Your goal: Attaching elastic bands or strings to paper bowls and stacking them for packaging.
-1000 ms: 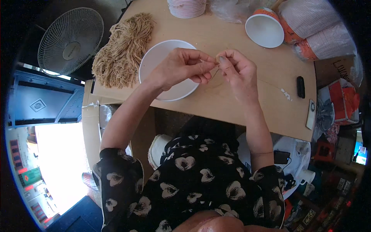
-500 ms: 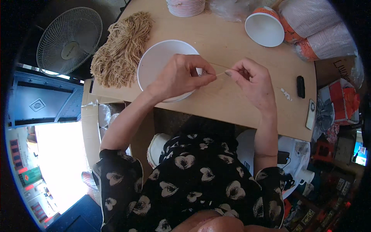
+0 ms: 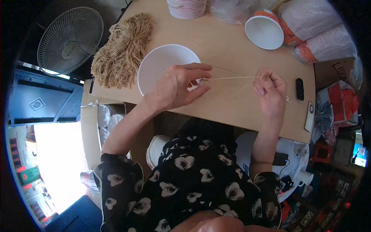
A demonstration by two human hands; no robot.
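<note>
A thin pale string (image 3: 232, 78) is stretched taut between my two hands above the wooden table (image 3: 232, 42). My left hand (image 3: 176, 87) pinches one end over the rim of a white bowl (image 3: 162, 62). My right hand (image 3: 270, 91) pinches the other end, fingers curled. A heap of tan strings (image 3: 121, 52) lies left of the bowl.
A stack of pink-rimmed paper bowls (image 3: 186, 7) sits at the far edge. An orange-and-white paper cup (image 3: 264, 31) and sleeves of stacked cups (image 3: 320, 34) lie far right. A small black object (image 3: 300, 89) rests by my right hand. A fan (image 3: 69, 38) stands left of the table.
My hands were close together a second ago. They have moved apart, drawing the string out straight between them.
</note>
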